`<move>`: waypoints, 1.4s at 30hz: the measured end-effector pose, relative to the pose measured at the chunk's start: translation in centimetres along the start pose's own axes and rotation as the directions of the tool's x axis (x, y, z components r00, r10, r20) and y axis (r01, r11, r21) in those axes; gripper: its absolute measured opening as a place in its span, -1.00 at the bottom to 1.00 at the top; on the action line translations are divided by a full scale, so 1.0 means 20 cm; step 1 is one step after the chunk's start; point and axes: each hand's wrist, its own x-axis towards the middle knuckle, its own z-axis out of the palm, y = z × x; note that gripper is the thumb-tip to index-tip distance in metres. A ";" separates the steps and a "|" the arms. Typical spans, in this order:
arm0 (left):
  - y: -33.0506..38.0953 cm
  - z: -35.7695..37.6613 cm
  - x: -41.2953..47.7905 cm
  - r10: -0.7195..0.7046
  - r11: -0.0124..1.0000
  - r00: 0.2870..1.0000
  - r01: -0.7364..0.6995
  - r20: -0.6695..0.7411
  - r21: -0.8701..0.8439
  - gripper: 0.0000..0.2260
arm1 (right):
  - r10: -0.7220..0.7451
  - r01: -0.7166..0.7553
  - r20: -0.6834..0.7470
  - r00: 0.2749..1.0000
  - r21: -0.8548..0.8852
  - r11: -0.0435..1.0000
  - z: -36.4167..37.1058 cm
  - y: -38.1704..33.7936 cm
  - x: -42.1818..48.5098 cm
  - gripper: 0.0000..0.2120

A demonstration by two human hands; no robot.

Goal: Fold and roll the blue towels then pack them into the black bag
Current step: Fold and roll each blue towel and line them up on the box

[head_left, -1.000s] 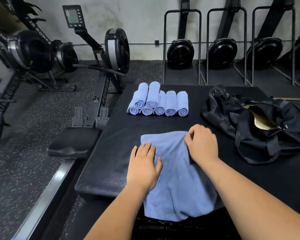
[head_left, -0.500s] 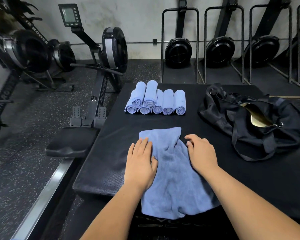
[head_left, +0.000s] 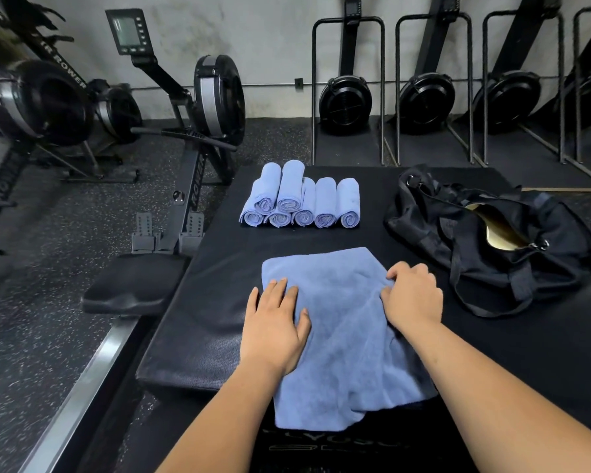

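Spreading wider for folding, the soft blue cloth towel [head_left: 343, 339] is flattening; left grip [head_left: 273, 326] pressing open-fingered, right grip [head_left: 411, 298] pinching its edge.

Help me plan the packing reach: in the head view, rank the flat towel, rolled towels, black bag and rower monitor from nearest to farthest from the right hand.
1. flat towel: under the right hand, whose fingers grip its right edge.
2. black bag: just to the right, on the table.
3. rolled towels: ahead and to the left.
4. rower monitor: far left, near the wall.
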 end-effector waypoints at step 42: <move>0.01 -0.03 -0.02 -0.042 0.999 0.999 0.042 -0.003 -0.004 -0.46 | -0.621 0.617 0.125 0.774 0.075 0.784 0.04 0.04 -0.01 -0.50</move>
